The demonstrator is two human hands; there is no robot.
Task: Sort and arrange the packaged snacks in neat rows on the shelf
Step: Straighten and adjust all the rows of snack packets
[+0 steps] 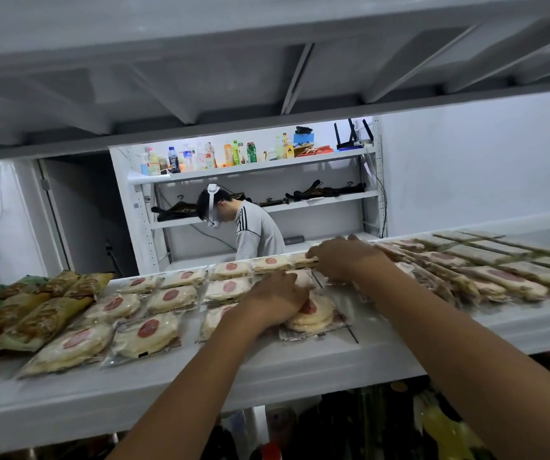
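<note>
While the left hand (276, 298) curls its fingers over a round cake packet (315, 315) mid-shelf (300, 363), just right of the tidy rows (174, 297), the right hand (343, 257) lies palm-down farther back, at a back-row packet (301, 260). Its fingertips are hidden, so its grip cannot be told. A blurred stack (499, 277) sprawls to the right.

**No Words to Read**

I could read no text anywhere. The red round labels (148, 328) on the snack packs (124, 346) beside my fingers (325, 257) were blurred. The bottle labels (174, 161) far beyond my fingers were too small.
</note>
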